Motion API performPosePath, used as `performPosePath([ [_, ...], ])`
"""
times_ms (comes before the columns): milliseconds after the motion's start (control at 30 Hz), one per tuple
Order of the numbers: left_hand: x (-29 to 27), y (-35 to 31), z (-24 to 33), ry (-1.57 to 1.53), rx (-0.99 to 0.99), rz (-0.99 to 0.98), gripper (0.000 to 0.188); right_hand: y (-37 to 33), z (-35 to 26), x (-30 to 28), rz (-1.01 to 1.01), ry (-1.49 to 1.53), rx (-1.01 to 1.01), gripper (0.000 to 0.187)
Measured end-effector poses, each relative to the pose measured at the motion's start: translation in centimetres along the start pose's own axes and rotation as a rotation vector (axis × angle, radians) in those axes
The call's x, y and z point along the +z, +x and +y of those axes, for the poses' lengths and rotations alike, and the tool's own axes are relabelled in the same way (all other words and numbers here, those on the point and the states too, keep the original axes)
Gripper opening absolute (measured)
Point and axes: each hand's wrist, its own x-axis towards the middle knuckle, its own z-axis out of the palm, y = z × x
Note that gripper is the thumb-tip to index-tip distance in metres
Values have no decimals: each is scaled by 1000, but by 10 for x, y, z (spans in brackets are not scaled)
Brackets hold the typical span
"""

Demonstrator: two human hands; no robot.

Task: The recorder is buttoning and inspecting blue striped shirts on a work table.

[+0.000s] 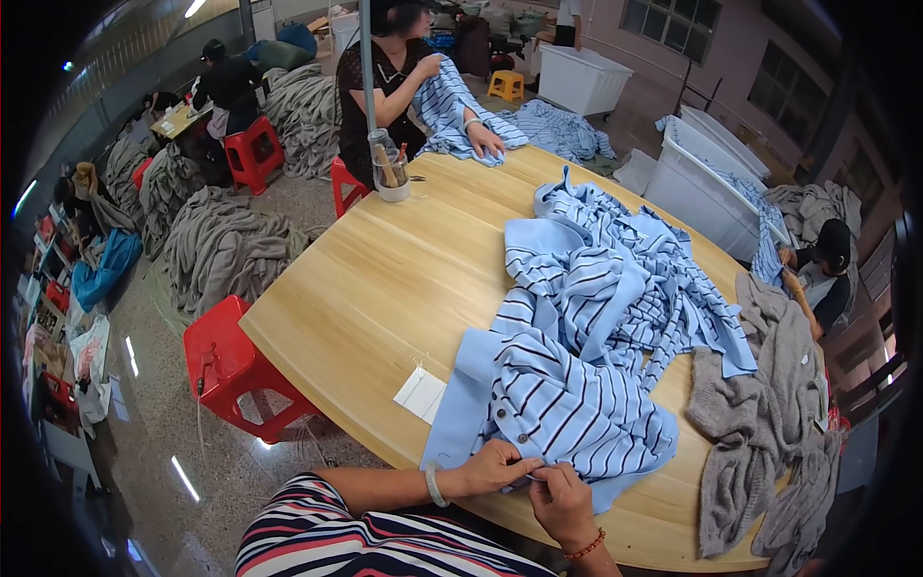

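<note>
At the near edge of the table, a light blue cardigan (586,409) with dark stripes lies bunched, with a row of dark buttons showing. My left hand (495,468) pinches the cardigan's edge just below the buttons. Close beside it, almost touching, my right hand (562,500) pinches the same edge with thumb and fingers. Whether anything small is between the fingertips is too small to see. Beyond the cardigan, more blue striped knitwear (615,260) is heaped and runs into it. A white paper card (420,394) lies on the table to the left.
The wooden table (375,279) has grey knitwear (760,413) over its right edge. A glass jar of tools (388,173) stands at the far left by a pole. Across the table a co-worker (385,87) handles a striped garment. A red stool (226,356) stands left; white bins (707,183) stand right.
</note>
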Motion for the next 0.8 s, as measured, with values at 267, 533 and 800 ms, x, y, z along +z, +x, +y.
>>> performPosePath([
  [267, -5, 1, -2, 33, -10, -38, 48, -2, -4, 5, 67, 6, 92, 22],
  [533, -12, 2, 35, 223, -22, -232, 38, -4, 3, 3, 27, -109, 60, 28],
  [800, -15, 5, 25, 684, 301, -188, 22, 3, 12, -2, -39, -90, 10, 25],
])
